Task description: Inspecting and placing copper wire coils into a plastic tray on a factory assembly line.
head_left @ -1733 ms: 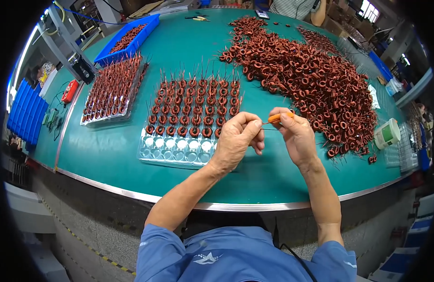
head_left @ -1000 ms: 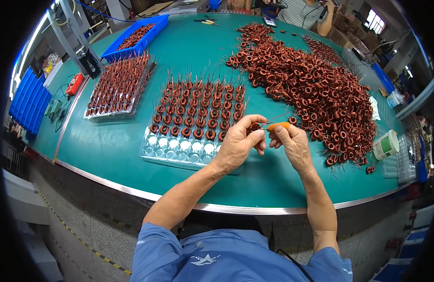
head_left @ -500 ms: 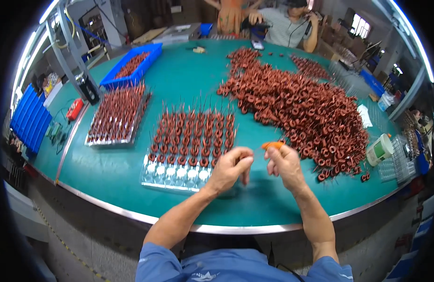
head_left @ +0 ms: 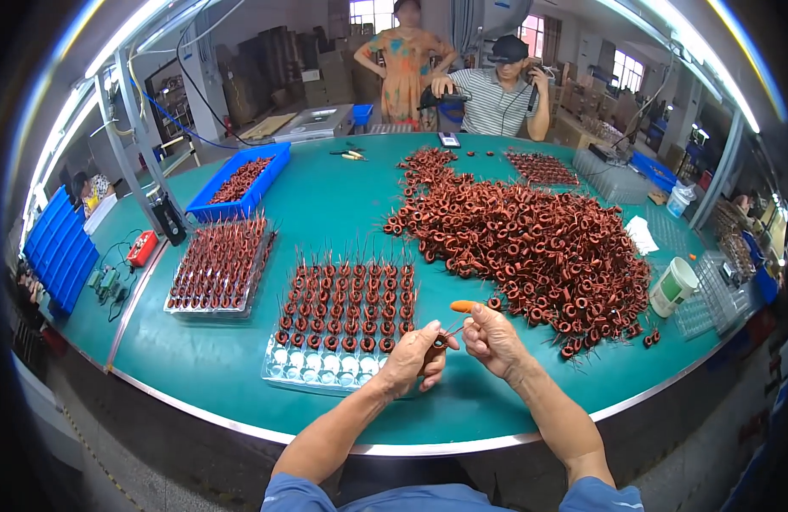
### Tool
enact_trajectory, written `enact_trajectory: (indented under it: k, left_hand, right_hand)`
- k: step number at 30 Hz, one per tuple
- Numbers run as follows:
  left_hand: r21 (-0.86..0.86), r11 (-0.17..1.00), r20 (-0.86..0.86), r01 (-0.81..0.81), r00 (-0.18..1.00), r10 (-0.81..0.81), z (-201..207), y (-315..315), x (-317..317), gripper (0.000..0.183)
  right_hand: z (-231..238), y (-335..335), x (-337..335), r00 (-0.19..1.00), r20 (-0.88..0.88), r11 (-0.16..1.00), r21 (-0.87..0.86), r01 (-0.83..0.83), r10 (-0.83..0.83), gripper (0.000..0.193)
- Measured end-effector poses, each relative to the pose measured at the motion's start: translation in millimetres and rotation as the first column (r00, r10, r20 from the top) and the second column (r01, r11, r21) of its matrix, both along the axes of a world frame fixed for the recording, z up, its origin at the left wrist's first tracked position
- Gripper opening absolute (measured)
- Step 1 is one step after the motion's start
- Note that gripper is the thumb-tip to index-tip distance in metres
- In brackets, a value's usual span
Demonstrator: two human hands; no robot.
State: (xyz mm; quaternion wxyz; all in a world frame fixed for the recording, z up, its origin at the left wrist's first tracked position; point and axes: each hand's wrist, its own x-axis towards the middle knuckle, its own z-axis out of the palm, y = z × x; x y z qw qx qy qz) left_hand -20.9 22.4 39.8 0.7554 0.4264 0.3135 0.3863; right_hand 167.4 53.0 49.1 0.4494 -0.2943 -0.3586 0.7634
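Observation:
Between the thumb and fingers of my left hand (head_left: 409,360) is a small red-brown ring-shaped coil (head_left: 440,340). My right hand (head_left: 496,343) is closed in a pinch at the thin wire leads that stick out of this coil. An orange finger cot (head_left: 463,305) covers its raised forefinger. Just left of my hands lies a clear plastic tray (head_left: 302,377); coils stand in its rows with their leads up, and the near pockets hold none. A large heap of loose coils (head_left: 531,243) spreads beyond my right hand.
Farther left sits another filled clear tray (head_left: 208,312), with a blue bin (head_left: 279,162) of coils behind it. A white tub (head_left: 674,288) and clear trays (head_left: 710,299) stand at the right. Two people are across the green table (head_left: 326,205), one seated, one standing.
My hands have come together at the coil, and my right hand now pinches at its leads. The view has tilted up, bringing more of the people opposite into sight.

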Motion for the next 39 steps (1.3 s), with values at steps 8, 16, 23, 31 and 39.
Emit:
enact_trajectory:
  k: [8,16,23,31,39]
  left_hand:
    - [0.371,0.928,-0.049,-0.036,0.997,0.059,-14.1,1.4,5.8,0.03]
    - [0.249,0.964,0.025,-0.098,0.995,0.094,-13.5,0.4,6.7,0.029]
    - [0.23,0.973,0.199,0.008,0.979,-0.054,-10.8,-2.1,6.7,0.03]
    - [0.58,0.794,-0.287,-0.18,0.868,0.406,-15.1,-4.0,5.4,0.024]
    - [0.806,0.59,-0.455,0.046,0.685,0.569,-16.4,-4.1,4.4,0.029]
  right_hand:
    - [-13.0,-1.1,0.9,0.996,0.053,0.997,0.018,0.074,-0.075,0.03]
    - [-7.6,-7.8,-4.6,0.966,0.158,0.959,0.231,0.165,-0.204,0.03]
    - [-12.4,0.5,2.8,0.994,0.043,0.993,0.062,0.101,-0.103,0.03]
    - [-30.3,2.7,-1.4,0.911,0.334,0.965,0.174,0.194,-0.243,0.04]
    - [-23.3,-5.5,-9.4,0.934,0.331,0.964,0.263,0.044,-0.133,0.033]
